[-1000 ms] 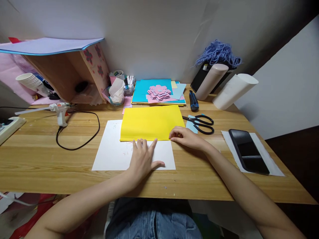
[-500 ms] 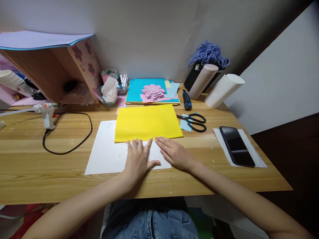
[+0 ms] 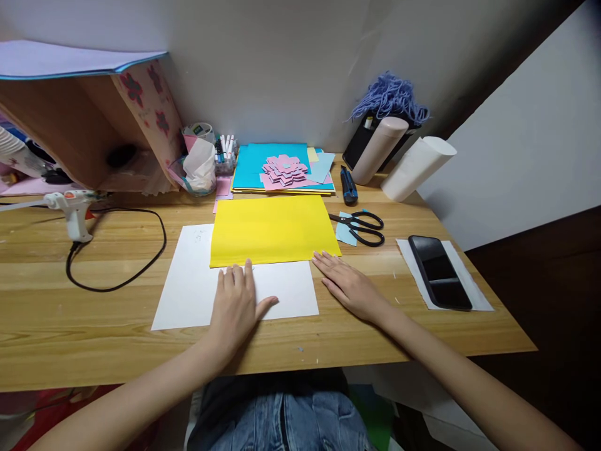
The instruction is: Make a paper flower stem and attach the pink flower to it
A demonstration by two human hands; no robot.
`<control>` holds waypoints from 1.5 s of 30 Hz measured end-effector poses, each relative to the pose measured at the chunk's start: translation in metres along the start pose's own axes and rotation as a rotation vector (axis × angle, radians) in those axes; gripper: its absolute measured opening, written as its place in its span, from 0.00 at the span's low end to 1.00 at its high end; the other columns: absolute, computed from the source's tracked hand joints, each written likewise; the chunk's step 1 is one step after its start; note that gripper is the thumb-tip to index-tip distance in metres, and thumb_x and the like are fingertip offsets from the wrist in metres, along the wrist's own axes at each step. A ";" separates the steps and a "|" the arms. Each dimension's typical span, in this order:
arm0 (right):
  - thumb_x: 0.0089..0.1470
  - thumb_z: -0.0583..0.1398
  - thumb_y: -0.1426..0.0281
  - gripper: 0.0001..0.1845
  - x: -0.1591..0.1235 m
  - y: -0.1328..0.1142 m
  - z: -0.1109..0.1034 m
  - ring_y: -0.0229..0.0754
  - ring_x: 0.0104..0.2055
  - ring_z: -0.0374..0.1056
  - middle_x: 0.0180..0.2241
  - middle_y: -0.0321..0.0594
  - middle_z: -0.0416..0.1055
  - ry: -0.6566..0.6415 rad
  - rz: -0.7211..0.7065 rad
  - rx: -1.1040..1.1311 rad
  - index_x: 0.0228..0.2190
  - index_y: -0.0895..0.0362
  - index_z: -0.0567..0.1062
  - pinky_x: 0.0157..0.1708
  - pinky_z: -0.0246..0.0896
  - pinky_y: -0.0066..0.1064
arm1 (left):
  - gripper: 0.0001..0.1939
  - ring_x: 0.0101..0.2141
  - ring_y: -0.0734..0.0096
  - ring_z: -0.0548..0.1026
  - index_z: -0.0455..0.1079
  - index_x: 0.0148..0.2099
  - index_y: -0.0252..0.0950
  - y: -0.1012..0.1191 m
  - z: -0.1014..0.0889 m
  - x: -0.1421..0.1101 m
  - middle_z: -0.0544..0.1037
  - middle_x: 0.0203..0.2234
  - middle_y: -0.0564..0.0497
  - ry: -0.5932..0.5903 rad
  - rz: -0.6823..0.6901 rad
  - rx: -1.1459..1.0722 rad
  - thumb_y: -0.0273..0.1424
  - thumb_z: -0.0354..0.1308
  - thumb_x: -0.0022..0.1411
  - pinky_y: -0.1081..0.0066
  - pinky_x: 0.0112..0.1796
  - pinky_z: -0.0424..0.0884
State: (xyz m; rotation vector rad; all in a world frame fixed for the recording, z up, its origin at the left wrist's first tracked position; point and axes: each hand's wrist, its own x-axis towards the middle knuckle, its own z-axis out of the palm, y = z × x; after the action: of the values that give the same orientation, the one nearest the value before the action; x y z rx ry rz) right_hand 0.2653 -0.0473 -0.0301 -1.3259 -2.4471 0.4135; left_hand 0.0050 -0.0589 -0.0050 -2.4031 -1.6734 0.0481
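Wooden desk (image 3: pixel 117 341) w/ white sheet (image 3: pixel 181 291) partly under yellow paper (image 3: pixel 277 228), L hand (image 3: pixel 235 304) flat, fingers straight, at paper's nr edge, R hand (image 3: pixel 350 285) same nr its R corner, neither gripping, + scissors (image 3: pixel 352 221) by its R side.

Yellow sheet (image 3: pixel 275 228) at left hand (image 3: pixel 233 307) is looking matt, papery; table (image 3: pixel 328 341) under right hand (image 3: pixel 352 289) is showing wood grain; phone (image 3: pixel 440 272) further right is gleaming glossy.

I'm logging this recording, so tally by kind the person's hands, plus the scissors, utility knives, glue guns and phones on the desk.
Left hand and right hand: 2
Scissors: 1
Utility knife: 1
Glue gun: 1
Phone: 1
Total: 6
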 end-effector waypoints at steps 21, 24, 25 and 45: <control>0.59 0.50 0.75 0.12 0.020 0.029 -0.008 0.44 0.37 0.66 0.35 0.47 0.72 0.186 -0.180 -0.329 0.36 0.59 0.73 0.36 0.61 0.34 | 0.11 0.30 0.65 0.69 0.69 0.37 0.33 -0.103 0.017 0.015 0.72 0.29 0.45 0.028 0.420 -0.033 0.21 0.45 0.60 0.67 0.31 0.63; 0.59 0.50 0.74 0.10 0.025 0.028 -0.008 0.44 0.36 0.65 0.33 0.46 0.71 0.200 -0.166 -0.271 0.33 0.59 0.72 0.36 0.61 0.34 | 0.11 0.29 0.65 0.68 0.68 0.35 0.33 -0.105 0.021 0.018 0.71 0.29 0.45 0.061 0.407 -0.072 0.23 0.44 0.62 0.66 0.31 0.63; 0.58 0.50 0.74 0.10 0.027 0.028 -0.008 0.44 0.36 0.65 0.33 0.46 0.71 0.203 -0.148 -0.238 0.33 0.58 0.71 0.36 0.60 0.35 | 0.11 0.29 0.65 0.68 0.68 0.34 0.33 -0.104 0.021 0.019 0.71 0.29 0.45 0.073 0.376 -0.098 0.24 0.44 0.62 0.66 0.31 0.63; 0.44 0.61 0.64 0.09 0.046 0.042 -0.023 0.38 0.26 0.63 0.23 0.37 0.69 0.038 0.485 0.411 0.25 0.58 0.74 0.25 0.54 0.29 | 0.15 0.31 0.64 0.69 0.65 0.25 0.37 -0.103 0.012 0.034 0.74 0.28 0.48 -0.193 -0.348 -0.591 0.44 0.54 0.52 0.68 0.29 0.59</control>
State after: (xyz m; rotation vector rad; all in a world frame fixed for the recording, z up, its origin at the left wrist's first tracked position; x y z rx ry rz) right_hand 0.2829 0.0156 -0.0194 -1.6937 -1.8476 0.9384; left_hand -0.0795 0.0087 0.0057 -2.4974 -2.4576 -0.3216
